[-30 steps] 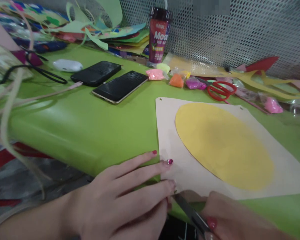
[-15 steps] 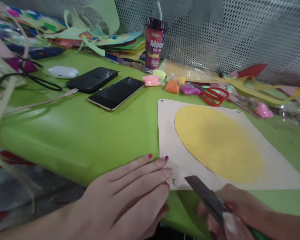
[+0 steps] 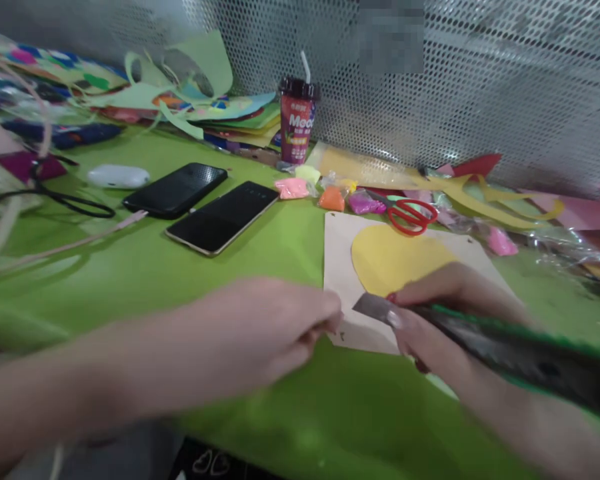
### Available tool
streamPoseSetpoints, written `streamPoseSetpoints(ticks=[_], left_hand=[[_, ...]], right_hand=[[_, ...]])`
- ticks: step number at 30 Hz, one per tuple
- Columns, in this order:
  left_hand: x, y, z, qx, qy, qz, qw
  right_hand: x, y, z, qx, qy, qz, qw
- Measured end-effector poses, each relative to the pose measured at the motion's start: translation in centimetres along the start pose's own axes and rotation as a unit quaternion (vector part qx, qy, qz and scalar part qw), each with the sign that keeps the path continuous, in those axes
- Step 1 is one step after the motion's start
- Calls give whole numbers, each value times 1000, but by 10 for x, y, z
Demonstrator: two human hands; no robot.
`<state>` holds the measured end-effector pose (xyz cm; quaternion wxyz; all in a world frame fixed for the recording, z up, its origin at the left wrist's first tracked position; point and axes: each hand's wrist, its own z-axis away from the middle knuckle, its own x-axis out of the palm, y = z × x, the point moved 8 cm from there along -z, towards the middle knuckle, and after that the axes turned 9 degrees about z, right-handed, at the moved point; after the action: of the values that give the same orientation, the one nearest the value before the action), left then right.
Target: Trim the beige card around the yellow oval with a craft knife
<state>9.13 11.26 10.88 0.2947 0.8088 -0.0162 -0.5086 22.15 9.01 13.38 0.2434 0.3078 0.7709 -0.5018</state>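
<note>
A beige sheet (image 3: 337, 257) with a yellow oval (image 3: 390, 257) on it lies on the green table (image 3: 260, 267). My right hand (image 3: 445, 313) is closed around a utility knife (image 3: 500, 347) with a green and black handle. Its blade tip (image 3: 367, 305) sits over the sheet's near left corner. My left hand (image 3: 260, 337) is blurred by motion beside that same corner, fingers curled toward the sheet's edge. Whether it pinches anything is unclear.
Two black phones (image 3: 175, 190) (image 3: 225, 217) and a white case (image 3: 117, 177) lie at left with cables. Red scissors (image 3: 405, 213), bright clay lumps (image 3: 330, 197), a red drink cup (image 3: 296, 127) and coloured paper scraps (image 3: 190, 100) line the mesh wall behind.
The view has tilted up and back. My right hand brought the knife up from the table edge over the sheet. My left hand lifted from lying flat and curled.
</note>
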Motion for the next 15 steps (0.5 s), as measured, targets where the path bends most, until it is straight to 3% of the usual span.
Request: streamPoseSetpoints(ticks=[2,5,8,12,15], left_hand=[[0,-20,-23,-77,-147,65,984],[-2,-29,-48,-116,-261,125,950],[3,-34,-63,-104,-280,93,950],[16,-40,-58,-79,-283,78,953],[20,-44,-48,-84,-283,87,952]], right_hand=[[3,2,-16,-4,-6,-31,999],[14,11,-27,-24,-30,-121,992],[25,21,-24,-19,-84,-179,980],[32,26,-15,1,-125,-152,980],[31,17,-10,-24,-77,-92,992]])
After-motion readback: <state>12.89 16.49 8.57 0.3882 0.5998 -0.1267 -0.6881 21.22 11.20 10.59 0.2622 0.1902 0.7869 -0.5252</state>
